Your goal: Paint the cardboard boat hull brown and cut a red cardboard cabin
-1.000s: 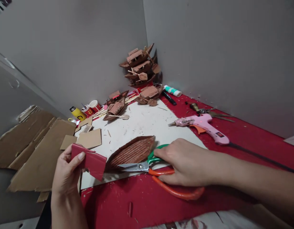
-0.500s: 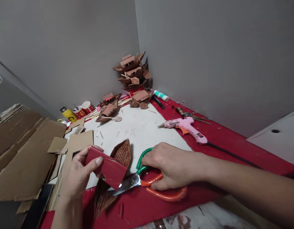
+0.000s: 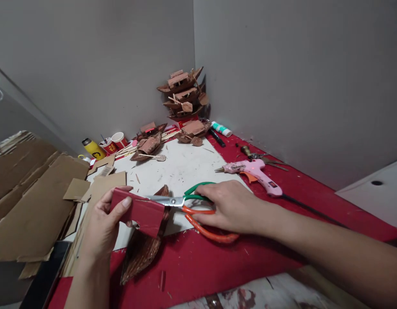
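My left hand (image 3: pixel 103 216) pinches a dark red piece of card (image 3: pixel 147 216) between thumb and fingers; a small notch shows in its lower edge. My right hand (image 3: pixel 229 206) grips scissors (image 3: pixel 177 201) with green and orange handles. Their blades point left and lie along the upper edge of the red card; whether they bite into it I cannot tell. Under the card a brown model boat hull (image 3: pixel 142 251) rests across the white sheet and the red cloth, partly hidden by the card. A small red scrap (image 3: pixel 162 280) lies nearer to me.
A pink glue gun (image 3: pixel 258 171) with a black cord lies at the right, pliers (image 3: pixel 272 161) behind it. Finished model boats (image 3: pixel 182 81) are stacked in the corner. Cardboard sheets (image 3: pixel 34 201) fill the left side. A yellow bottle (image 3: pixel 93 149) and paper cups (image 3: pixel 119 139) stand at the back left.
The scissors have moved from the card's lower right corner up to its upper edge, their blades now pointing left. The left hand still holds the card, which is a little higher.
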`<state>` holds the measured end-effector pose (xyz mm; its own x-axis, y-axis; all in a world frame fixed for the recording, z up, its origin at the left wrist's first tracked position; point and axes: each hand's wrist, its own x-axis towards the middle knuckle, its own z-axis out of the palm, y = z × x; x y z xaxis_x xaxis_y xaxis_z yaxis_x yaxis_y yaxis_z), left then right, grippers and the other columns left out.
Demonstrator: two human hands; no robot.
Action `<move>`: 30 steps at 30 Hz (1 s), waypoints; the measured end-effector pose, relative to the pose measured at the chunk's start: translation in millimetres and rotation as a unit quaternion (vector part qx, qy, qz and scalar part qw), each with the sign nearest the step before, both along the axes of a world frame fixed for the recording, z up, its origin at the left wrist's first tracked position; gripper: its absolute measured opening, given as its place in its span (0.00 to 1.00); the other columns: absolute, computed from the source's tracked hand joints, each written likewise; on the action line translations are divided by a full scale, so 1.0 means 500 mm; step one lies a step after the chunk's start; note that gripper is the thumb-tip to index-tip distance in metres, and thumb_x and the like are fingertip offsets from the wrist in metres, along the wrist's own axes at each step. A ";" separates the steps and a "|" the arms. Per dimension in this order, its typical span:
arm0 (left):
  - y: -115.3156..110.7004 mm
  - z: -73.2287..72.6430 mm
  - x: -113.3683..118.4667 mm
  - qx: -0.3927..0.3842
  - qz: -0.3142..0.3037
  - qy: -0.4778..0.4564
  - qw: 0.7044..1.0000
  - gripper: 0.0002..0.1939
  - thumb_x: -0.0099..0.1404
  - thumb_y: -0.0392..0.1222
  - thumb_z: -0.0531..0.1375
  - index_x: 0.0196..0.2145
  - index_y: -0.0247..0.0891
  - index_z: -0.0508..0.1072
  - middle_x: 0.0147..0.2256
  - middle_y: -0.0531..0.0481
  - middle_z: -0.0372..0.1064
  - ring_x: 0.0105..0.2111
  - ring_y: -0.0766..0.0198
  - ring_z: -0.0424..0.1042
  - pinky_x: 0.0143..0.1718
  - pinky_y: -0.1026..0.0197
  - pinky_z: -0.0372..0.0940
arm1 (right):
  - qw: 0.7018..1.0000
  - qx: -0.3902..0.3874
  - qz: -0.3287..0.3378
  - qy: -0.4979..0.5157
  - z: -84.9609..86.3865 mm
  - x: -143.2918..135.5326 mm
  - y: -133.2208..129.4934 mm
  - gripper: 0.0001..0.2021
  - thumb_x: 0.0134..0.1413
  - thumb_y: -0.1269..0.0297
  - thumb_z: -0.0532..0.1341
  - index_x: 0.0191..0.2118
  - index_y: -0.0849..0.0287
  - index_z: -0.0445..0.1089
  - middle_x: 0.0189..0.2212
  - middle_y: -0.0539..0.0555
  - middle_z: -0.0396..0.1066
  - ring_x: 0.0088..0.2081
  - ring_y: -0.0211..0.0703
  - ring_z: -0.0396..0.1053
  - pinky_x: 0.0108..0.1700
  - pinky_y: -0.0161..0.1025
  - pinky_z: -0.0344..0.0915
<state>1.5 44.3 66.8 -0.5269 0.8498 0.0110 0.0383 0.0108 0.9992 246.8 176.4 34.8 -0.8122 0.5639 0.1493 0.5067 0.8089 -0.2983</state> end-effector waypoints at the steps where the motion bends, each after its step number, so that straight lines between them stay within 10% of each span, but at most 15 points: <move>1: 0.001 0.000 -0.001 0.010 0.005 -0.002 1.000 0.19 0.51 0.43 0.70 0.41 0.37 0.76 0.24 0.54 0.70 0.19 0.68 0.67 0.14 0.70 0.61 | 0.999 -0.001 -0.032 0.004 -0.001 -0.001 0.001 0.18 0.57 0.47 0.56 0.35 0.59 0.71 0.29 0.56 0.76 0.30 0.48 0.72 0.30 0.38 0.51; 8: -0.011 -0.006 0.019 0.016 0.012 0.029 0.999 0.30 0.51 0.42 0.70 0.53 0.44 0.72 0.26 0.56 0.70 0.19 0.68 0.66 0.16 0.67 0.66 | 0.993 0.000 -0.116 -0.022 -0.013 -0.013 0.016 0.20 0.61 0.50 0.53 0.46 0.62 0.66 0.32 0.60 0.76 0.34 0.53 0.74 0.31 0.38 0.54; 15: -0.026 -0.006 0.065 -0.016 -0.008 0.087 0.996 0.30 0.50 0.44 0.71 0.52 0.44 0.73 0.24 0.55 0.71 0.18 0.67 0.67 0.19 0.67 0.67 | 0.998 0.034 -0.043 0.041 -0.011 -0.014 -0.004 0.16 0.64 0.54 0.52 0.42 0.62 0.68 0.37 0.61 0.75 0.38 0.49 0.71 0.37 0.40 0.59; 19: -0.031 -0.019 0.087 -0.049 -0.070 0.139 0.987 0.27 0.55 0.45 0.68 0.53 0.45 0.72 0.33 0.49 0.77 0.29 0.60 0.74 0.29 0.63 0.71 | 0.966 0.001 0.132 0.220 -0.004 -0.010 -0.025 0.21 0.64 0.46 0.50 0.37 0.61 0.67 0.30 0.55 0.71 0.31 0.42 0.67 0.34 0.36 0.58; 25: -0.021 -0.025 0.124 -0.033 -0.110 0.300 0.947 0.20 0.58 0.43 0.66 0.49 0.49 0.75 0.48 0.48 0.74 0.48 0.55 0.72 0.46 0.62 0.66 | 0.963 0.012 0.215 0.163 -0.001 -0.011 -0.038 0.13 0.65 0.58 0.51 0.33 0.60 0.64 0.27 0.52 0.69 0.28 0.40 0.64 0.30 0.37 0.52; 30: -0.020 -0.004 0.140 -0.084 -0.128 0.303 0.941 0.25 0.58 0.44 0.66 0.53 0.48 0.71 0.50 0.46 0.73 0.35 0.58 0.75 0.31 0.63 0.68 | 0.961 0.028 0.240 0.131 0.008 0.005 -0.033 0.13 0.68 0.64 0.47 0.34 0.60 0.64 0.29 0.53 0.70 0.30 0.40 0.65 0.31 0.37 0.53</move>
